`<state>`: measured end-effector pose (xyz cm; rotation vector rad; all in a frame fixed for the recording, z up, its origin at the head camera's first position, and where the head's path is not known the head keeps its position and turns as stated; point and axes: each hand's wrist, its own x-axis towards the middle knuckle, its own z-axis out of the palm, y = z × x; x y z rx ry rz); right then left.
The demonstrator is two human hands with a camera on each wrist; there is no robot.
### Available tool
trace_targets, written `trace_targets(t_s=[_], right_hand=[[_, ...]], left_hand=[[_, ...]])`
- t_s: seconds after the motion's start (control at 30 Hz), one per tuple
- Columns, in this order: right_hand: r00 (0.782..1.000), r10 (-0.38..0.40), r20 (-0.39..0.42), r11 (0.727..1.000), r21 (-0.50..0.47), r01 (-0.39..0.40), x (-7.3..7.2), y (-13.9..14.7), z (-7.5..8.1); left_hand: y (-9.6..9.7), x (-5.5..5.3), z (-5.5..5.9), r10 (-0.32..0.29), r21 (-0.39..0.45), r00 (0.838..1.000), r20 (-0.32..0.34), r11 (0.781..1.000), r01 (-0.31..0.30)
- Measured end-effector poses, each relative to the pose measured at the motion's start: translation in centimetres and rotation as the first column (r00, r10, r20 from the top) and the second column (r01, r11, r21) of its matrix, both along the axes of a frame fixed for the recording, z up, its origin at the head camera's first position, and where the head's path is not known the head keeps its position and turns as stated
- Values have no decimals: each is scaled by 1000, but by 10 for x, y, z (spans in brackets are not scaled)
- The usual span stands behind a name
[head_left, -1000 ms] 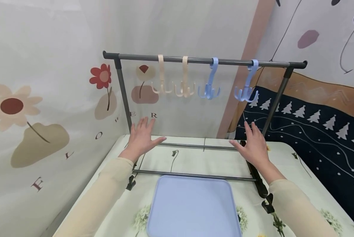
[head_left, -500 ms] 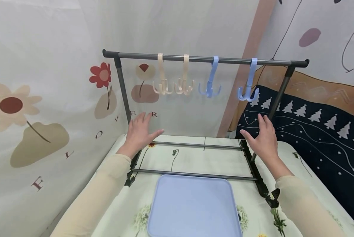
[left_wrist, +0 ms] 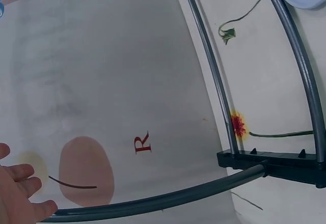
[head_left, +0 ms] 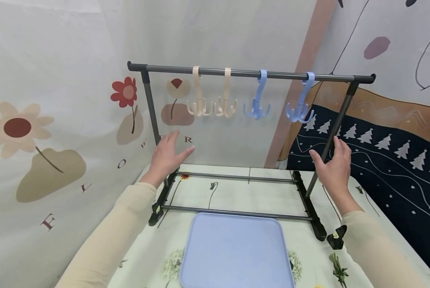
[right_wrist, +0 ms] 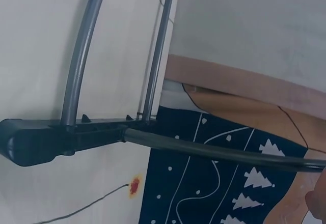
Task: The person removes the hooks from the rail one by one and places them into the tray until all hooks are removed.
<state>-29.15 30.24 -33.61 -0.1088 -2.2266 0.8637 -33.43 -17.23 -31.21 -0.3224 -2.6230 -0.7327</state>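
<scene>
A dark grey rack [head_left: 243, 73] stands on the table. From its top bar hang two beige four-pronged hooks, the left one [head_left: 198, 96] and its neighbour [head_left: 227, 96], and two blue ones, the inner hook [head_left: 260, 96] and the outer hook [head_left: 304, 98]. My left hand [head_left: 165, 159] is raised beside the left upright [left_wrist: 168, 201], fingers extended and thumb spread, holding nothing. Beside the right upright [head_left: 331, 140] is my right hand [head_left: 333, 172], relaxed and likewise holding nothing. Only a sliver of right hand [right_wrist: 319, 198] shows in the right wrist view. Whether either hand touches its upright, I cannot tell.
In front of the rack lies a light blue tray [head_left: 236, 250] on the flower-print tablecloth [head_left: 146, 256]. The rack's black feet, left [head_left: 157, 216] and right [head_left: 317, 228], rest on the table. Patterned curtains [head_left: 74, 48] close off the back and sides.
The right hand has moved right, from inside the right upright to beside it. The left hand has shifted slightly left and up. The hanging hooks have swung a little.
</scene>
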Motion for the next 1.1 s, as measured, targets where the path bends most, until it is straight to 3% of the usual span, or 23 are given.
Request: trace_targets(t_s=[0.23, 0.6, 0.83, 1.1], right_hand=[[998, -5, 70, 996, -94, 11, -4, 8, 0], [994, 23, 106, 971, -240, 4, -15, 26, -12], [984, 49, 171, 932, -362, 16, -20, 31, -16], [979, 39, 198, 891, -451, 56, -27, 26, -20]], left_hand=[[0, 1, 11, -13, 90, 1000, 8, 996, 13], [3, -1, 19, -38, 259, 999, 27, 965, 30], [3, 0, 21, -60, 419, 997, 48, 908, 34], [3, 4, 24, -98, 530, 992, 80, 847, 41]])
